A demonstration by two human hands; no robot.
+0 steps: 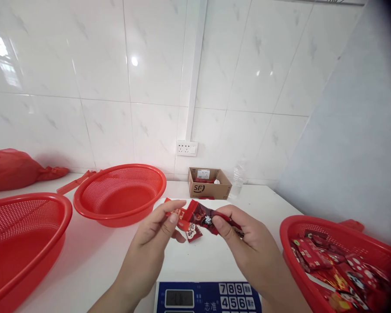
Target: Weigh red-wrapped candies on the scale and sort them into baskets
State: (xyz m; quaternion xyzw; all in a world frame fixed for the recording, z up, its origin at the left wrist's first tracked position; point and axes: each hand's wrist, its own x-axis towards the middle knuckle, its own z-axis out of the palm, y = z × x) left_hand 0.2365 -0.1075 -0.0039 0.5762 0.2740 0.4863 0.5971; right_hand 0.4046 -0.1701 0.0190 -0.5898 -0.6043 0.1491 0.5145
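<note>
My left hand [150,248] pinches a small orange-red snack packet [182,222] between thumb and fingers. In my right hand [252,237] is a dark red snack packet [201,216] with white lettering, its crimped end pointing left and overlapping the orange-red one. Both are held over the white pan [185,263] of a digital scale. Just beneath them shows a red-and-white packet [194,233], partly covered by my left hand and the held packets. The scale's blue keypad panel [208,295] lies at the bottom edge, its display too dim to read.
At right, a red basket [288,230] contains several snack packets [342,269]. Two more red baskets, one near [60,208] and one farther [117,216], stand at left. Behind are a cardboard box [210,190], a clear plastic bottle [238,178] and a red bag [13,167].
</note>
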